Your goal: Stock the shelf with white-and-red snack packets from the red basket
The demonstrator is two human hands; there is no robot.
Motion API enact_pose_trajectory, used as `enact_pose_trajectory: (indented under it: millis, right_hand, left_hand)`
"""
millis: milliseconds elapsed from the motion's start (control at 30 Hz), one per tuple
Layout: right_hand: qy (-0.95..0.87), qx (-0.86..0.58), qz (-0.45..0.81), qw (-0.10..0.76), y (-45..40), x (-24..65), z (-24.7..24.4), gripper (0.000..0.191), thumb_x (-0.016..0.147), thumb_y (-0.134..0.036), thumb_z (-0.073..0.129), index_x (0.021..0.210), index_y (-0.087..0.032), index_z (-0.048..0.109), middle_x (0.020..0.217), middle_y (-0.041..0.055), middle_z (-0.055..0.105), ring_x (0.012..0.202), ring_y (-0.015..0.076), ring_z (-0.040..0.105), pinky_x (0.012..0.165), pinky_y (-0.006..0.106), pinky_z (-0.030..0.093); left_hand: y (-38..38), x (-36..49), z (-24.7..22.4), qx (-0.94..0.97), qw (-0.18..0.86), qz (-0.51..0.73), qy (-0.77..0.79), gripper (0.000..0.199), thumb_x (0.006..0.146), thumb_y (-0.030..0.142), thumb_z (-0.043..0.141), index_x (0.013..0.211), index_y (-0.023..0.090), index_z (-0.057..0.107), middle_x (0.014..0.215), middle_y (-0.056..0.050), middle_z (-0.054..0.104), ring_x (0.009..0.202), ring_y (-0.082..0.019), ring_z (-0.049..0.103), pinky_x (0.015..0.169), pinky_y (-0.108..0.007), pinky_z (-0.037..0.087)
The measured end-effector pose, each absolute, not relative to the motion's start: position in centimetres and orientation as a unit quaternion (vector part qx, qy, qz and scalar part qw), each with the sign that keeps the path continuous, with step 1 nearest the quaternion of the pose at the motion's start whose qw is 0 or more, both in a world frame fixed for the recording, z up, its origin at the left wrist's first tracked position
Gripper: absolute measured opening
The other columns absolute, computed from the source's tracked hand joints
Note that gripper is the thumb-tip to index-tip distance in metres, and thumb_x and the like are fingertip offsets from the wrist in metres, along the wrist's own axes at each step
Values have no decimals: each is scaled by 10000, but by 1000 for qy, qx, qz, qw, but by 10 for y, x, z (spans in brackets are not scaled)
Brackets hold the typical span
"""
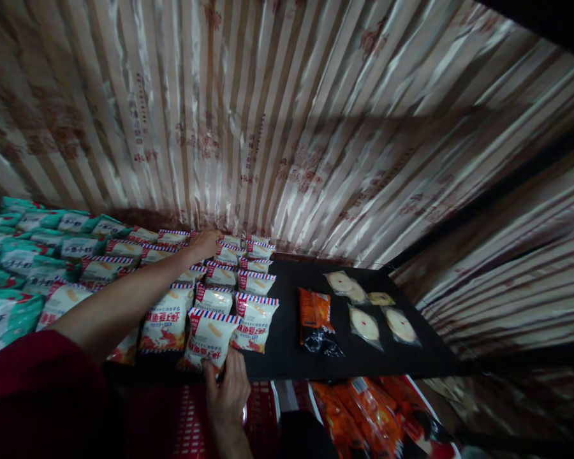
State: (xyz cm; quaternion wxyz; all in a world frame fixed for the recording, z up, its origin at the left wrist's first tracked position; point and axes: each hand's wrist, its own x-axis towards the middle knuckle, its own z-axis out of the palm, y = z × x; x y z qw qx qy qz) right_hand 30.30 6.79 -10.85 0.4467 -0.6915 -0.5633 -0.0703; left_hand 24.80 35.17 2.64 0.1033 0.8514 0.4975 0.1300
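Observation:
My right hand (pixel 228 389) is at the shelf's front edge, its thumb and fingers closed on the lower part of a white snack bag (pixel 211 336) with a red and blue striped top. My left arm reaches across the rows, and my left hand (pixel 205 245) rests at the back among similar striped bags; its fingers are partly hidden and what they hold, if anything, cannot be made out. Another striped bag (pixel 255 319) stands just right of the held one. Rows of white bags (pixel 165 317) stand close together on the black shelf (pixel 277 360).
Teal bags (pixel 9 315) fill the left side. An orange and black packet (pixel 316 317) and flat round packs (pixel 364 325) lie at the right. Below are a red basket (pixel 189 414) and orange packets (pixel 363 408). A striped sheet (pixel 249 127) hangs behind.

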Motion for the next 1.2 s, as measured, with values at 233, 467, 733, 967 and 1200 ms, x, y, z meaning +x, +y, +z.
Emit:
enact_pose_trajectory:
  millis: [233, 467, 733, 967, 1200]
  right_hand:
    - [-568, -693, -55, 440, 68, 303, -108, 323, 893, -444, 462, 1053, -187, 574, 815, 89, 660, 754, 226, 620, 636, 327, 498]
    - [-565, -690, -65, 449, 69, 303, -108, 314, 893, -448, 462, 1020, -187, 582, 844, 101, 661, 765, 228, 620, 643, 330, 495]
    - [-570, -692, -68, 438, 69, 303, -107, 309, 898, -429, 462, 1037, -175, 570, 827, 97, 658, 764, 226, 618, 657, 334, 499]
    - [-574, -682, -71, 447, 69, 302, -108, 308, 902, -423, 462, 1043, -171, 570, 866, 101, 664, 800, 219, 623, 693, 328, 499]
    - [-573, -691, -73, 434, 69, 301, -107, 307, 899, -421, 470, 1045, -169, 568, 829, 90, 650, 769, 212, 605, 669, 311, 484]
  left_hand:
    - [320, 241, 47, 918, 145, 37, 367, 194, 792, 225, 541, 929, 206, 675, 900, -7, 694, 824, -154, 629, 729, -225, 455]
    - [310, 246, 44, 931, 97, -24, 350, 64, 727, 211, 631, 768, 191, 675, 833, -27, 688, 802, -189, 614, 678, -248, 420]
    - [325, 242, 38, 907, 82, 63, 409, 101, 793, 234, 573, 834, 192, 655, 892, -43, 673, 865, -188, 611, 738, -261, 438]
    - [315, 239, 31, 895, 78, 73, 433, 140, 810, 204, 553, 918, 172, 636, 1008, -79, 635, 931, -197, 598, 808, -287, 454]
    - [307, 230, 36, 897, 76, 88, 426, 176, 811, 178, 535, 971, 184, 608, 1045, -61, 607, 981, -190, 581, 875, -285, 440]
